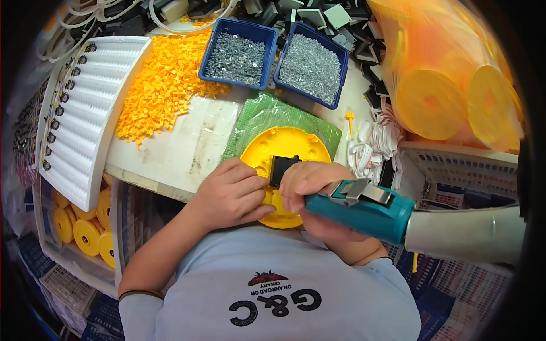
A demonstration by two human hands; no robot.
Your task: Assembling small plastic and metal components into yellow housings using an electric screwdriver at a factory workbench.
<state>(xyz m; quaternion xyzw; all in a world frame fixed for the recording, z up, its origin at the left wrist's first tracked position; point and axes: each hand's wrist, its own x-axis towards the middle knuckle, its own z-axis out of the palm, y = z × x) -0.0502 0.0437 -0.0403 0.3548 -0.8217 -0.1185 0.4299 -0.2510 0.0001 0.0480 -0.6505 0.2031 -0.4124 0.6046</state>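
A round yellow plastic shell (256, 149) lies hollow side up at the table's near edge, on a green mat. In its middle sits a black box-shaped part (279, 168). My left hand (230, 190) is closed on the shell's left rim, fingertips curled over the inside. My right hand (318, 176) wraps round a teal power screwdriver (364, 210) with a metal lever on its side. That tool's tip is hidden behind my fingers, beside the black part. A thick pale tubular section (463, 233) continues from the screwdriver's rear toward the right.
Two blue bins of screws (235, 57) (310, 65) stand behind the green mat (264, 116). Small yellow pieces (162, 85) are heaped left of them, beside a white ridged tray (91, 113). White cable bundles (375, 145) lie right. Yellow discs (85, 236) fill a crate lower left.
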